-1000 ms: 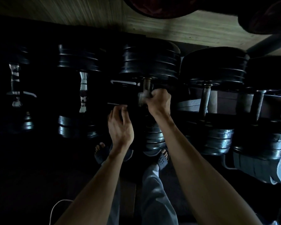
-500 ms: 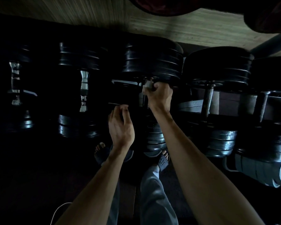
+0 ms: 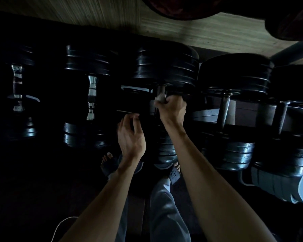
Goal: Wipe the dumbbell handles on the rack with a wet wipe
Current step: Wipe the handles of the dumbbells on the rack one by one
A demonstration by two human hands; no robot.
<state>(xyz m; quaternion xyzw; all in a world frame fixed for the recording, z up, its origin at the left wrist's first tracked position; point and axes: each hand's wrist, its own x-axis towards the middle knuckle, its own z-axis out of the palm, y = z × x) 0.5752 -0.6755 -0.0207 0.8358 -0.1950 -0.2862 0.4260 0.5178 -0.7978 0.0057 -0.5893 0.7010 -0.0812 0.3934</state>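
Note:
A row of black plate dumbbells lies on a dark rack. My right hand is closed around the metal handle of the middle dumbbell, with a pale wet wipe bunched under its fingers. Only the handle's top end shows above the fist. My left hand hovers lower left of it, fingers loosely curled, holding nothing, close to the rack's edge.
Two dumbbells with shiny handles lie to the left, two with dull handles to the right. My sandalled feet stand below the rack. A white cable lies on the dark floor. A wooden wall runs behind.
My right hand with the wipe slid up the handle toward the far plates, then came back down a little. My left hand stayed in place.

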